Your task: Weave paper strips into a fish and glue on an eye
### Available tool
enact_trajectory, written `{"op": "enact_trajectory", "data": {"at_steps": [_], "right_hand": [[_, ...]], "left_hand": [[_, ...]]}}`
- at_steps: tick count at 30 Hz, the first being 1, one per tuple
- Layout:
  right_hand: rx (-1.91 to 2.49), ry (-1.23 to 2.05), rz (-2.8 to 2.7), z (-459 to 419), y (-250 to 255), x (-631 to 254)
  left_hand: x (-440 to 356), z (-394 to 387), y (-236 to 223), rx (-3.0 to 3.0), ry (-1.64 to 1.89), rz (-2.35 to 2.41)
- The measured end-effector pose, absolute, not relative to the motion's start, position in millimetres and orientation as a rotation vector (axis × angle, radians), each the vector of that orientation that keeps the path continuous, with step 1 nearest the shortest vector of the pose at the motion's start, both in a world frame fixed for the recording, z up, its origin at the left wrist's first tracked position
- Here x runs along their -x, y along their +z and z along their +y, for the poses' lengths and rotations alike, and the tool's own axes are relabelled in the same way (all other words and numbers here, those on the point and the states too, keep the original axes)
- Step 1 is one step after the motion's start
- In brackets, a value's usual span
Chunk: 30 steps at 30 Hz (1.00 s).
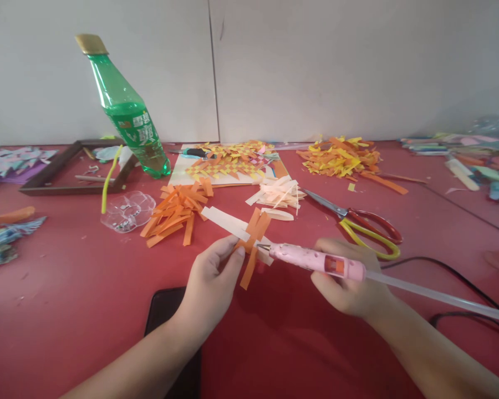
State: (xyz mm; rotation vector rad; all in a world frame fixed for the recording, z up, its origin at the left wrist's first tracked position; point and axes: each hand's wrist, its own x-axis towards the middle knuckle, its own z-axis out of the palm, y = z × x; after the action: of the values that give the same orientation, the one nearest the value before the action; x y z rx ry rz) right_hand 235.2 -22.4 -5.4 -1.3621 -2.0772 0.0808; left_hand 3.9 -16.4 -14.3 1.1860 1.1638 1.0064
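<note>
My left hand pinches a small weave of crossed paper strips, orange strips over pale cream strips, held above the table. My right hand is wrapped round a pink hot glue gun with a long clear glue stick coming out of its back. The glue gun's metal nozzle points left and meets the orange paper near my left thumb; I cannot tell whether it touches. Just beyond lie a pile of orange strips and a pile of cream strips.
Red-and-yellow-handled scissors lie at right, near a black cable. Behind are a woven paper piece and yellow-orange strips. A green bottle, a brown frame and a clear flower-shaped tray stand left. A black phone lies beneath my left arm.
</note>
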Motion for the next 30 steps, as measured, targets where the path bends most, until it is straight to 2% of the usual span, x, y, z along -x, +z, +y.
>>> {"op": "enact_trajectory", "data": {"at_steps": [3, 8, 11, 14, 19, 21, 30], "right_hand": [[1.415, 0.215, -1.981, -22.6, -4.5, -236.7], [1.796, 0.724, -1.593, -20.4, -3.7, -237.4], [1.912, 0.828, -1.425, -17.4, -4.5, -234.3], [1.952, 0.734, -1.518, -14.7, -5.0, -232.5], [1.931, 0.160, -1.781, -12.0, -6.2, -236.3], [1.872, 0.047, -1.875, -12.2, -6.9, -237.7], [1.971, 0.169, -1.804, -17.6, -13.4, -236.0]], "left_hand": [[-5.1, -17.4, -14.2, -1.110, 1.066, 1.154], [-6.8, -17.5, -13.7, -0.858, 1.264, 1.198], [-6.6, -16.3, -13.9, -0.715, 1.352, 1.241], [-6.1, -15.9, -13.8, -0.665, 1.348, 1.233], [-6.9, -17.5, -11.0, -0.672, 1.290, 1.142], [-7.5, -17.9, -8.8, -0.685, 1.241, 1.100], [-7.2, -19.9, -10.0, -0.847, 1.101, 1.044]]}}
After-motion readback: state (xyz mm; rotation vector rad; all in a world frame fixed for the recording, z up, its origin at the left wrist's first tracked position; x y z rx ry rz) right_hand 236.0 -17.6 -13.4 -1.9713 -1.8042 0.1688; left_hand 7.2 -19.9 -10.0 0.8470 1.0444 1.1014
